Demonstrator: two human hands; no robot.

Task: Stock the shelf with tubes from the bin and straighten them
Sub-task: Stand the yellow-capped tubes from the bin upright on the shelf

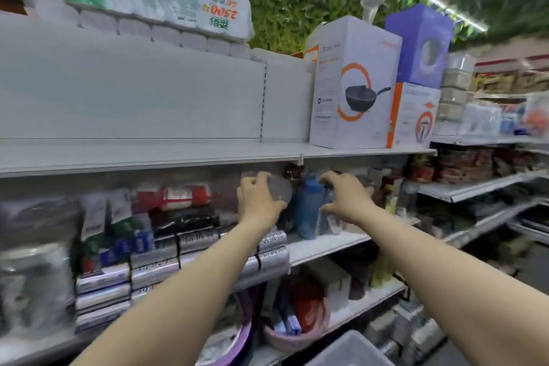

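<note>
- Left hand (258, 196): fingers curled round a clear tube (280, 189), held up under the upper shelf board (208, 154).
- Right hand (346, 196): fingers hooked over the top and thumb low on a second clear tube (326, 211); outline blurred.
- Blue tube (307, 208) upright on the middle shelf (326, 242), between the hands, just beside the second clear tube.
- Foil-wrapped rolls (154, 264) stacked left of the left forearm.
- Grey bin (347, 348) low, at the frame's bottom edge.
- Pan box (353, 83) on the board above.

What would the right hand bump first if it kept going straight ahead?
Probably the tall blue plastic tube, standing just past the right hand on the white shelf. Blur hides whether they touch.
</note>
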